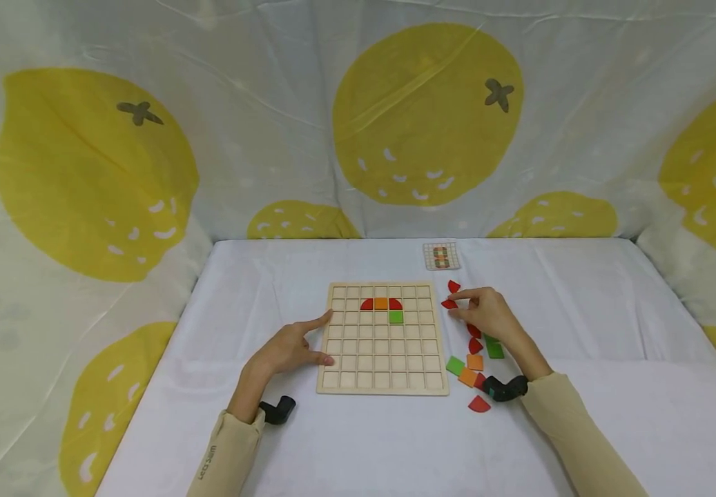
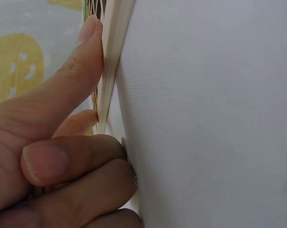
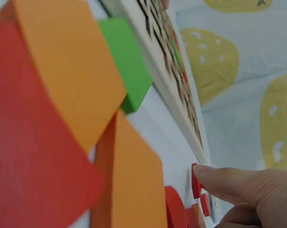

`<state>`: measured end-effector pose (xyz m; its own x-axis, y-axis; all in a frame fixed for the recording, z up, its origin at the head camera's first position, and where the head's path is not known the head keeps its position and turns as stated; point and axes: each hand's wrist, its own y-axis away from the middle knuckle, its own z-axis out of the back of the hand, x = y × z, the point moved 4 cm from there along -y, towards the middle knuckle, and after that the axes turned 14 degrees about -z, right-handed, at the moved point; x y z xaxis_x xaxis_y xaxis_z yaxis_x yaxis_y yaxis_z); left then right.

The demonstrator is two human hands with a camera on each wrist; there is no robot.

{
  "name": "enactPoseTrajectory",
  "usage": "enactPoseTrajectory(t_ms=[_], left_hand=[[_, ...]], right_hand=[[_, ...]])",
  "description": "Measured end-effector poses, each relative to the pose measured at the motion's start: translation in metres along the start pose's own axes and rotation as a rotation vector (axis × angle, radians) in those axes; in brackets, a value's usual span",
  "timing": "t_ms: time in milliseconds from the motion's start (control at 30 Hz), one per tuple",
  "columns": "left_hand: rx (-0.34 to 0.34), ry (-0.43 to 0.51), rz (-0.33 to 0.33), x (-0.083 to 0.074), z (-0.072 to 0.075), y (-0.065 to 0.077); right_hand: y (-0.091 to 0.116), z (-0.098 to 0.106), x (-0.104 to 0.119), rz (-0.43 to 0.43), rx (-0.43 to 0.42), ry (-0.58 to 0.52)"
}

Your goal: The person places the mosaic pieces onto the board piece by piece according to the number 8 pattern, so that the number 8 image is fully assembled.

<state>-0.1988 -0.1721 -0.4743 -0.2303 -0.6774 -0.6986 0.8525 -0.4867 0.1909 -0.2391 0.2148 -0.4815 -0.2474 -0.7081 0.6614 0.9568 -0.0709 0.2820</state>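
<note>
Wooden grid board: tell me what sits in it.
Two red pieces flank an orange square, with a green square below the right-hand red one. Anything beneath them is hidden; the left hand covers part of the rim.

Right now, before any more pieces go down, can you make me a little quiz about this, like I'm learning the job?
1. True or false: the left hand touches the board.

2. Pick one: what colour is the square between the two red pieces on the board?
A) green
B) orange
C) blue

3. Fill in: the right hand has its fingertips on a ____ piece.

Key: 1. True; 2. B; 3. red.
</note>
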Motion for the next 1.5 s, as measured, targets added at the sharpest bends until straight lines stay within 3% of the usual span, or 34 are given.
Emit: enactPoseTrajectory(t_ms=[333, 667, 1067, 1500], left_hand=[[0.008, 0.011, -0.041, 0.002, 0.002, 0.001], [0.004, 0.015, -0.053, 0.003, 0.0, 0.0], [0.005, -0.004, -0.046, 0.0, 0.001, 0.001], [0.003, -0.005, -0.04, -0.001, 0.001, 0.0]], right_hand=[[0.002, -0.001, -0.005, -0.007, -0.011, -0.032], [0.005, -0.004, -0.002, 0.039, 0.099, -0.029], [0.011, -0.007, -0.003, 0.034, 0.183, -0.041], [0.023, -0.009, -0.007, 0.082, 0.182, -0.012]])
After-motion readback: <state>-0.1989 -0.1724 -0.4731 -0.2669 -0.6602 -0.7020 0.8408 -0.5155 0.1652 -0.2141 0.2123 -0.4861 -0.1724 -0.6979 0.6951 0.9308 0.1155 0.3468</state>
